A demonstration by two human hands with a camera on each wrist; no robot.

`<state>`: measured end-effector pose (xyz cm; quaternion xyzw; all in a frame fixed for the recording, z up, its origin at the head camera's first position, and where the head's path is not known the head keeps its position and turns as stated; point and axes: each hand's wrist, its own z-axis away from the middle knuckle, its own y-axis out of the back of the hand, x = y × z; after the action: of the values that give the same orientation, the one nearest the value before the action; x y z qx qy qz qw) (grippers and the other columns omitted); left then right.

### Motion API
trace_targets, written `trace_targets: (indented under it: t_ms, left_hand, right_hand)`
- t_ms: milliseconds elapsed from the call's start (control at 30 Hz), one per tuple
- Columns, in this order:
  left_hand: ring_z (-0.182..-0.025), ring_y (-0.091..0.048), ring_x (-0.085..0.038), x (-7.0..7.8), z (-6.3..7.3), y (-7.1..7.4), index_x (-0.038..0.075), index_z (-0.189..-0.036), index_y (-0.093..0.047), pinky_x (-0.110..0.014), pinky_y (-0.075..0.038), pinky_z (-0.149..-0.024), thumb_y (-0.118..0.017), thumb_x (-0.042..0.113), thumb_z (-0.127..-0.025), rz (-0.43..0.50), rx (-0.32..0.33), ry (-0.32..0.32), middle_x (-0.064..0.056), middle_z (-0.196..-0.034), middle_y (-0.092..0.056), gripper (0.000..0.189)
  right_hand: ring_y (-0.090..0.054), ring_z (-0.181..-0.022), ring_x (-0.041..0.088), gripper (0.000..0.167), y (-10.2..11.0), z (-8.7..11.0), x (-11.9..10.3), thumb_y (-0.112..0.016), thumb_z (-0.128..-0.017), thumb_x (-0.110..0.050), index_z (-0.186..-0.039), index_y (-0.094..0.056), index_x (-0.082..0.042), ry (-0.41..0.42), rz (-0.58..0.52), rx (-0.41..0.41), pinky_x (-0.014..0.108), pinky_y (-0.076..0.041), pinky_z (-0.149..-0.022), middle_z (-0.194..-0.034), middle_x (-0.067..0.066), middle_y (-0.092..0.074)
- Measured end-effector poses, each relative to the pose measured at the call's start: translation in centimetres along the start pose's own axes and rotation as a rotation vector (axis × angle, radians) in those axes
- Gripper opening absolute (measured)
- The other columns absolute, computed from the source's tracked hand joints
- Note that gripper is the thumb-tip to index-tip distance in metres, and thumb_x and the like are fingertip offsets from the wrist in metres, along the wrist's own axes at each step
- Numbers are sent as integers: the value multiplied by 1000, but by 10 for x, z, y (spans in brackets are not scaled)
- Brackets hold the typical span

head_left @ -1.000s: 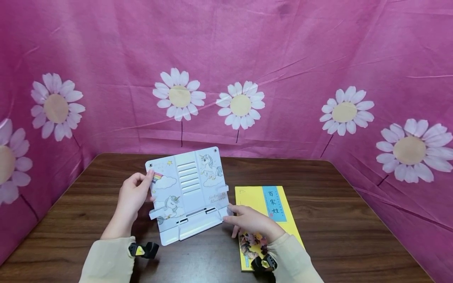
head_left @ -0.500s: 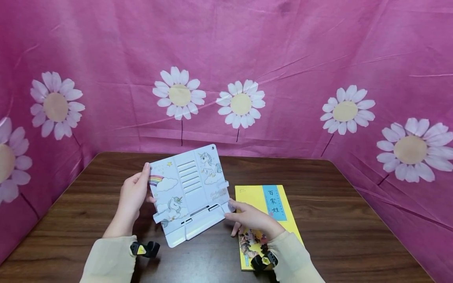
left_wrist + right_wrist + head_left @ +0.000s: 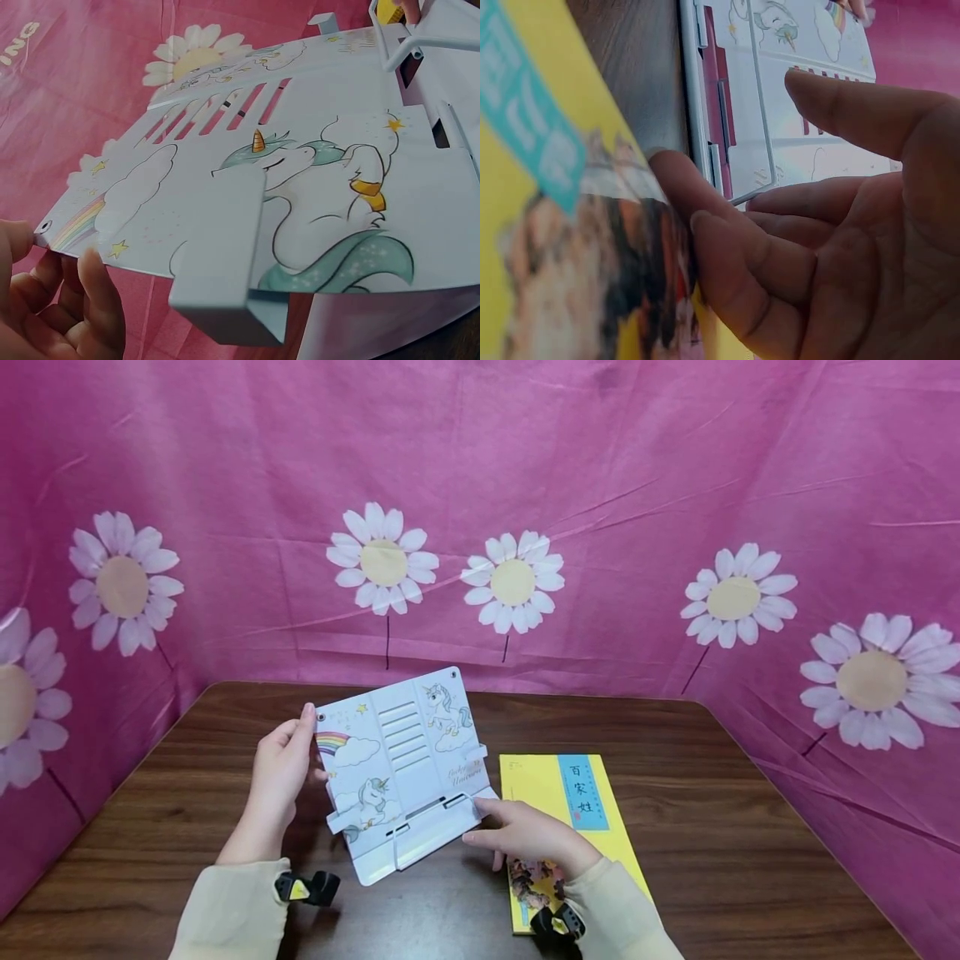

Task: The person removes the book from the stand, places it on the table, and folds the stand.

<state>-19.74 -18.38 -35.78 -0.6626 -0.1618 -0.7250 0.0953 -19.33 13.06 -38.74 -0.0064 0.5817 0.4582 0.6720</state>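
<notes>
A white metal book stand [image 3: 408, 768], printed with unicorns, a rainbow and clouds, is tilted in front of me with its right side higher. My left hand [image 3: 283, 768] pinches its upper left corner, thumb on the front and fingers [image 3: 71, 292] behind. A wire bracket [image 3: 435, 835] and a ledge run along the bottom of the stand. At the lower right corner is my right hand [image 3: 528, 831], its thumb [image 3: 847, 105] spread away from the loosely bent fingers. The right fingertips are right at the stand's edge, over a yellow book.
The yellow book [image 3: 615, 852] with a blue title strip lies on the brown wooden table [image 3: 727, 827], partly under my right wrist. A pink cloth [image 3: 600, 443] with white daisies hangs around the back and sides. Both wrists wear black straps.
The stand has tipped further, its lower edge swinging slightly right. My left thumb has slid up to the corner edge. The right hand has loosened at the lower right corner and shifted slightly left.
</notes>
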Motion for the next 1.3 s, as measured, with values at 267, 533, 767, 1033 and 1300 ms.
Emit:
trace_targets:
  t_ms: [267, 533, 767, 1033, 1300]
  left_hand:
    - [-59, -55, -7, 0, 0, 0, 9, -91, -62, -26, -55, -53, -50, 60, -95, 47, 13, -5, 8, -65, -59, 52]
    - [-59, -55, -7, 1, 0, 0, 10, -87, -62, -25, -54, -52, -52, 58, -95, 55, 22, -9, 7, -65, -58, 50]
    - [-59, -55, -7, 1, 0, 0, 7, -92, -62, -25, -54, -52, -51, 57, -96, 44, 22, -1, 6, -65, -58, 51]
    - [-59, -54, -7, 2, 0, -1, 5, -95, -61, -25, -54, -53, -50, 58, -96, 30, 28, -7, 7, -67, -58, 54]
    - [-61, -55, -7, 1, 0, -1, 6, -94, -61, -24, -54, -53, -50, 59, -96, 31, 31, -9, 7, -68, -58, 54]
  right_hand:
    - [-66, -63, 20, 53, -3, 4, -8, -63, -97, -33, -145, -49, -15, 43, 60, 13, 31, -44, -49, -105, 11, -71]
    - [-66, -65, 18, 39, -5, 6, -14, -60, -99, -31, -135, -57, -15, 62, 122, 45, 30, -49, -59, -119, 10, -68]
    - [-67, -69, 16, 55, -2, 9, -14, -59, -99, -32, -144, -48, -1, 42, 114, 78, 34, -53, -76, -131, 18, -63]
    - [-68, -67, 17, 55, -2, 8, -13, -62, -98, -30, -140, -50, 3, 34, 74, 111, 42, -54, -87, -132, 21, -62]
    - [-68, -66, 15, 47, -2, 4, -10, -61, -98, -32, -132, -59, 0, 23, 90, 128, 40, -55, -84, -120, 17, -68]
